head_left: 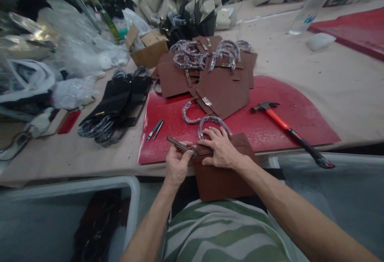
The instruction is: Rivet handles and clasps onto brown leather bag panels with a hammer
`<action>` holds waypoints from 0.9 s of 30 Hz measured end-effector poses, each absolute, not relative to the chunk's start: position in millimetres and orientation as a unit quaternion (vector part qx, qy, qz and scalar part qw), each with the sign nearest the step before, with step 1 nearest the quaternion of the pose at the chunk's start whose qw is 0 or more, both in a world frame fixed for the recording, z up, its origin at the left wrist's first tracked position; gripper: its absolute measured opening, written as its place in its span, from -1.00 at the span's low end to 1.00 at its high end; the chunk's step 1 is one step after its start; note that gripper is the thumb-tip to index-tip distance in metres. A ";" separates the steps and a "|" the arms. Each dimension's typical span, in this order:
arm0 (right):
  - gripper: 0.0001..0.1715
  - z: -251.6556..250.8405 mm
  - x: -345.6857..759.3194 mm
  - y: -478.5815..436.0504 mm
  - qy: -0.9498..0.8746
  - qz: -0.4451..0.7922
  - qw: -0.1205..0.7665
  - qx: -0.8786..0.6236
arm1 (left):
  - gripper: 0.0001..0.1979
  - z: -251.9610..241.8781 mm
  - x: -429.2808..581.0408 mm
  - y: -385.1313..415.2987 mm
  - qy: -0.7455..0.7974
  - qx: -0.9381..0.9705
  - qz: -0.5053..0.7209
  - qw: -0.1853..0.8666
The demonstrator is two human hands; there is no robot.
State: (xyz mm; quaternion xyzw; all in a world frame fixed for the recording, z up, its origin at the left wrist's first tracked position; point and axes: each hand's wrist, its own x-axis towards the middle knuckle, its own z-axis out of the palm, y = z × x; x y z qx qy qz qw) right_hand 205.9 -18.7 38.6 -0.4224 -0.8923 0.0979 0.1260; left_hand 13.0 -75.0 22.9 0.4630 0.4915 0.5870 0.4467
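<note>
My left hand [176, 167] is closed around a dark metal punch [177, 143], a slim rod that points up and left. Its thicker end lies at the left edge of a brown leather bag panel [226, 184]. Fingers spread, my right hand [222, 150] lies flat on the upper part of that panel. A plastic-wrapped handle [213, 120] arches from the panel's top, just beyond my right fingertips. The panel's lower half hangs over the table edge, towards my lap. Left of my left hand, two small metal tools [155, 130] lie on the red board [270, 138].
A claw hammer [288, 128] lies on the board at right. Brown bag panels [225, 88] with wrapped handles are piled behind. Black bags [117, 98] and a cardboard box [150, 52] stand left. Grey bins [132, 190] flank me below the table; a bottle [312, 6] stands far right.
</note>
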 end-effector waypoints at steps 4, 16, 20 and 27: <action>-0.09 39.4 205.1 -17.8 -0.890 0.104 0.127 -0.426 | -0.74 11.2 19.7 -83.4 0.480 0.526 0.588 0.384; -0.17 35.1 204.9 -16.9 -0.886 0.110 0.148 -0.426 | -0.89 -4.5 14.5 -80.8 0.448 0.634 0.580 0.245; -0.19 33.3 205.3 -16.6 -0.884 0.114 0.150 -0.427 | -0.89 -10.5 14.3 -80.2 0.430 0.643 0.588 0.235; -0.18 34.6 205.5 -16.9 -0.883 0.117 0.148 -0.430 | -0.88 -13.0 13.9 -76.9 0.410 0.643 0.599 0.242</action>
